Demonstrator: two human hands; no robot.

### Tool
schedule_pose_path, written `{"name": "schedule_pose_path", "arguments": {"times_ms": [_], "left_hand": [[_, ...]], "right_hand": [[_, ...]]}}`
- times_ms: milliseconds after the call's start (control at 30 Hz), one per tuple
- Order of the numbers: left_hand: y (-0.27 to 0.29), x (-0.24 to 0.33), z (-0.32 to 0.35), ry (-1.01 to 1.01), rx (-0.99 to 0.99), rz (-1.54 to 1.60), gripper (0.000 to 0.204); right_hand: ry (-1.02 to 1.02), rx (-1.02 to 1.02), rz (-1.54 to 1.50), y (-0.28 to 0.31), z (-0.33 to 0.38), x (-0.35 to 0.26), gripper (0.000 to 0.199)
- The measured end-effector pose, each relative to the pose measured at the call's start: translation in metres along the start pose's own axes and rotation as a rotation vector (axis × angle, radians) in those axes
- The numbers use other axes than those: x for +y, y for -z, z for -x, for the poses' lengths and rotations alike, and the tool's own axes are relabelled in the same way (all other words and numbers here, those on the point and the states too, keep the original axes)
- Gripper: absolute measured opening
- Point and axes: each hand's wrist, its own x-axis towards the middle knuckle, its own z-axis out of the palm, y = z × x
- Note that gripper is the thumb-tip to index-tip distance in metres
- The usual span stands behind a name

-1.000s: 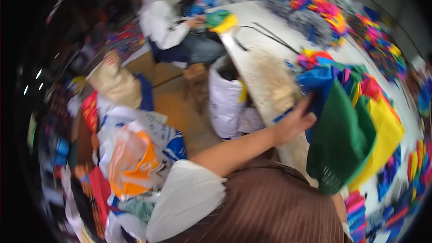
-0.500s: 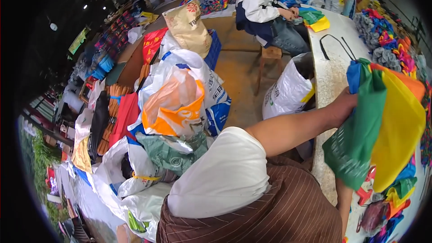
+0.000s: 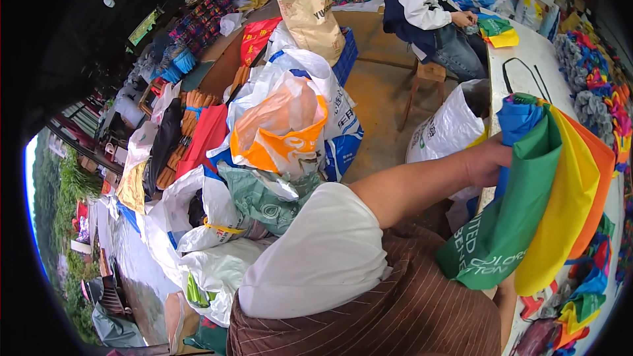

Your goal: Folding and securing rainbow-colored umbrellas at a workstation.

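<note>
My left hand (image 3: 491, 161) is closed on the blue edge of a multicoloured fabric canopy (image 3: 511, 224), with blue, green, yellow and orange panels. The canopy hangs in folds over the edge of the white table, its gathered tip uppermost and pale lettering low on the green panel. Only part of my right forearm (image 3: 506, 313) shows below the fabric; the right hand is hidden behind it. A thin black cord (image 3: 524, 72) lies on the table beyond the canopy.
Bundles of coloured and grey fabric (image 3: 587, 105) line the white table's (image 3: 498, 62) far side. A red tool (image 3: 531, 306) lies near the canopy. A white sack (image 3: 448, 122) stands beside the table. Another person (image 3: 428, 10) sits ahead on a wooden stool (image 3: 428, 72). Stuffed bags (image 3: 280, 128) crowd the left.
The view has shifted, moving the surroundings rightward. The canopy's green panel has swung left and opened flatter, and more of the orange panel shows. My left hand keeps its hold.
</note>
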Motion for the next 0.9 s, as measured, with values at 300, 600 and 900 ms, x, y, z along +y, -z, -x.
{"name": "schedule_pose_path", "arguments": {"times_ms": [300,600,900], "left_hand": [[-0.027,0.020,0.031,0.131,-0.014,0.240,0.052],[0.008,0.025,0.043,-0.046,0.261,-0.714,0.039],[-0.008,-0.039,0.066,-0.124,0.194,-0.947,0.066]], "right_hand": [[0.023,-0.183,-0.274,0.004,0.011,0.005,0.049],[0.070,0.247,-0.210,0.004,0.003,-0.080,0.035],[0.416,0.502,0.306,-0.014,0.024,-0.124,0.041]]}}
